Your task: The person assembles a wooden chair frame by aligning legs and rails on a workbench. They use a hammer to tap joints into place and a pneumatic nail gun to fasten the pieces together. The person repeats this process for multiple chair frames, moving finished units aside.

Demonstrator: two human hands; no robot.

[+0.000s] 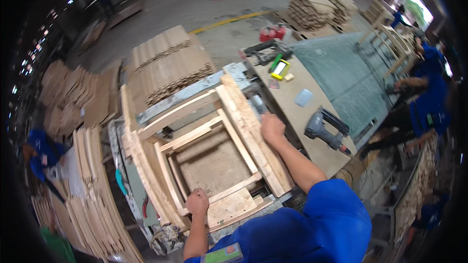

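Observation:
A pale wooden frame (246, 150), square and made of narrow rails, lies inside a larger assembly of wooden bars on the workbench. My left hand (197, 202) is closed at the near left corner of that frame, its fingers curled over the rail. Beside the thick right-hand wooden bar (246, 124) is my right hand (273, 129), closed in a fist. A grey metal piece (257, 103) shows just beyond its knuckles; whatever sits inside the fist is hidden. A curved wooden rail (180, 113) crosses the far side of the assembly.
On the side table to the right lie a nail gun (327, 131), a second nail gun (267, 51) and a yellow-edged object (280, 69). Stacked wooden slats (170, 65) stand beyond the bench, with more slats (95, 190) at left. A co-worker (424, 92) is at right.

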